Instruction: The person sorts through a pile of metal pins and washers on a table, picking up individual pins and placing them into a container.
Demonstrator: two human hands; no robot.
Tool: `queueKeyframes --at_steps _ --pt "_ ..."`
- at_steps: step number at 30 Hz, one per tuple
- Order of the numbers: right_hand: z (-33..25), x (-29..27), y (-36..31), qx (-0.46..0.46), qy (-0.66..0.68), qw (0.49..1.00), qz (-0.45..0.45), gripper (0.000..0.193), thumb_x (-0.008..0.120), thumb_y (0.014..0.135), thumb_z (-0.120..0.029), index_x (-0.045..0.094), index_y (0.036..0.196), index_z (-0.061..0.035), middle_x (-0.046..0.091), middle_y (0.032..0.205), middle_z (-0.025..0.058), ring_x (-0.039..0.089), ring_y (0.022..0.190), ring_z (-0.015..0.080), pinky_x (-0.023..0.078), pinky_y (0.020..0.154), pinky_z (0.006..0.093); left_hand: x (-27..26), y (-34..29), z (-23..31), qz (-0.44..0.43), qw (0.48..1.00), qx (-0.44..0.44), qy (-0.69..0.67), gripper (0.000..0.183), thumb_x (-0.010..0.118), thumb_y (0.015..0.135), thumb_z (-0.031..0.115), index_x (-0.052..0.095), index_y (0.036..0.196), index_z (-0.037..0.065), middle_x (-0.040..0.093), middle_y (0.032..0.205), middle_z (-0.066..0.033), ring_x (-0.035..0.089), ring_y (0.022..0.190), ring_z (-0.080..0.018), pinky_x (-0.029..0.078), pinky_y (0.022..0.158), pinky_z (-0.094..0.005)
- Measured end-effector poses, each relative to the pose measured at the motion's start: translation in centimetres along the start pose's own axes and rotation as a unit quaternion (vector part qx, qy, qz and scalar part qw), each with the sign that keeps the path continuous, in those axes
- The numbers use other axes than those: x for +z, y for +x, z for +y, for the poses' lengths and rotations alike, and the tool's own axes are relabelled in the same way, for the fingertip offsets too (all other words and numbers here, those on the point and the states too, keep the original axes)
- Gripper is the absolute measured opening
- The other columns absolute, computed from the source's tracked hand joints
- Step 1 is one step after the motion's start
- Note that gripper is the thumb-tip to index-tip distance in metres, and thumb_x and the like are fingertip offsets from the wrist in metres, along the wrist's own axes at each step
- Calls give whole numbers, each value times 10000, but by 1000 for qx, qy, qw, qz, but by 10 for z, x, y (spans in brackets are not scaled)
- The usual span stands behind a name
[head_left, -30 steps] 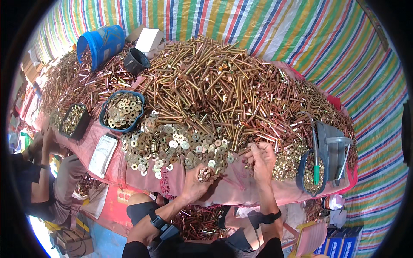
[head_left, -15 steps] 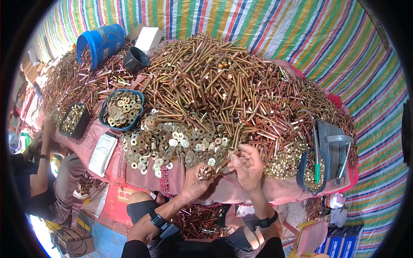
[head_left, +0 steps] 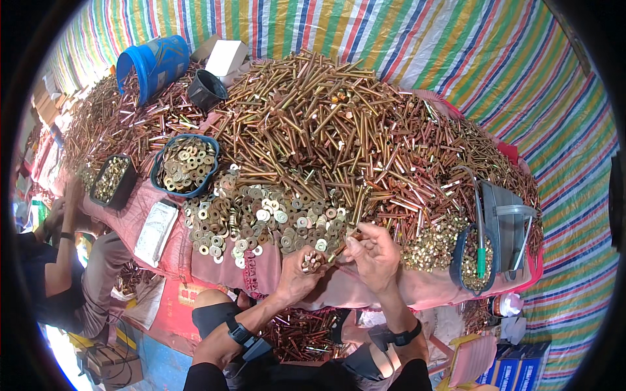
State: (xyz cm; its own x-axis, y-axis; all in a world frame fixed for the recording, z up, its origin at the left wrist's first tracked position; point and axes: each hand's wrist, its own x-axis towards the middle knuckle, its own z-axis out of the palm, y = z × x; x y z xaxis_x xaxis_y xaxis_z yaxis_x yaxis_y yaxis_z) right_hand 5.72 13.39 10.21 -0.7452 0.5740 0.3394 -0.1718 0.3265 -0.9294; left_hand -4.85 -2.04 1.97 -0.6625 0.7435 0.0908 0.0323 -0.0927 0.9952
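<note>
My left hand (head_left: 298, 279) is wrapped round a small bundle of brass-coloured bolts (head_left: 313, 262), their ends pointing up. Close beside it, my right hand (head_left: 378, 259) pinches a slim brass-coloured bolt (head_left: 342, 247) between thumb and index finger. That bolt slants down toward the bundle; whether it touches the bundle is hard to see. Just beyond both hands lies a heap of flat washers (head_left: 264, 218). Behind them rises a large pile of long metal bolts or tubes (head_left: 313, 124). Small brass-coloured nuts (head_left: 427, 247) are heaped right of my right hand.
A blue tub of washers (head_left: 186, 189) and a dark tray of nuts (head_left: 112, 182) stand left. At right are a dark nut container (head_left: 466, 277) and a grey scoop-like bin (head_left: 505, 228). A blue bucket (head_left: 156, 65) lies tipped at back. Another person's arm (head_left: 62, 244) is far left.
My right hand's fingers have closed in on the bolt, and the hand has dipped slightly. The left hand with its bundle has barely moved.
</note>
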Motion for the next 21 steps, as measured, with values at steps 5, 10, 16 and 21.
queueKeyframes --at_steps 5,10,16,21 --pt "-2 3 -3 5 25 1000 9 350 724 1001 -28 573 1296 85 704 1013 161 730 762 156 635 629 283 0 1 0 11 999 39 8 222 777 856 -19 710 1062 31 742 880 -78 676 789 -142 557 742 -310" --pt "-4 6 -2 -19 -30 999 31 311 756 979 -29 617 1233 83 722 1011 158 728 752 147 628 630 269 0 0 3 0 1000 15 17 189 753 867 -84 668 1005 13 743 972 -56 651 868 -106 540 789 -275" --pt "-8 10 -5 -119 -187 975 10 254 827 931 -76 691 1109 44 743 939 118 722 713 130 561 612 258 -1 0 9 -7 1000 -4 24 181 767 881 -48 669 1019 16 726 925 -38 643 840 -103 536 776 -266" --pt "2 8 -6 -181 -262 948 -11 235 827 915 -71 699 1085 28 743 945 148 732 730 190 582 640 318 -1 -1 10 2 998 51 36 254 727 838 -58 692 1075 25 723 913 -85 669 832 -151 542 774 -310"
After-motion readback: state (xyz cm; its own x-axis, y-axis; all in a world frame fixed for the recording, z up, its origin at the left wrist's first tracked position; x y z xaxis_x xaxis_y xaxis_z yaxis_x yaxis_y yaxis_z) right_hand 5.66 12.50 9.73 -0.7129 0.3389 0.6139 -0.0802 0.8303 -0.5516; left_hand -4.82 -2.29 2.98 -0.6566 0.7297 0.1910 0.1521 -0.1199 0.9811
